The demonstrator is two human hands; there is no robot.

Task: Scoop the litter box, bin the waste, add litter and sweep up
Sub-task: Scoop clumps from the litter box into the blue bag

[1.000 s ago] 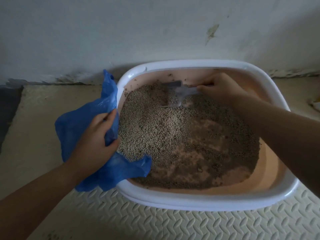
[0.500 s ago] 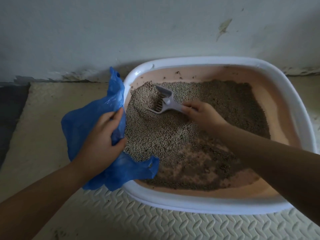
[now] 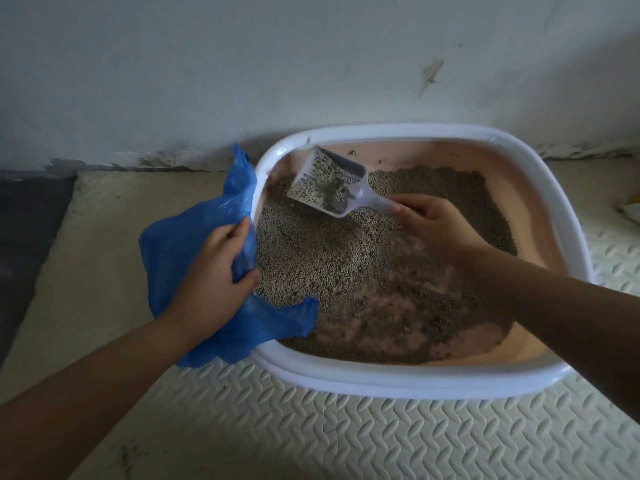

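A white-rimmed litter box (image 3: 408, 381) with a pink inside holds grey-brown litter (image 3: 346, 265), thin near the front where the pink floor shows. My right hand (image 3: 436, 226) grips the handle of a pale slotted scoop (image 3: 329, 183), lifted above the litter at the box's back left, with litter and a darker clump in it. My left hand (image 3: 214, 271) grips a blue plastic bag (image 3: 173, 251) draped over the box's left rim.
The box stands on a cream embossed mat (image 3: 346, 438) against a pale, stained wall (image 3: 311, 64). A dark floor strip (image 3: 27, 237) lies at the far left. Something yellow-white (image 3: 632, 209) shows at the right edge.
My right hand dragged the scoop from the back of the box through the litter toward the left, then lifted it out loaded. My left hand kept hold of the bag.
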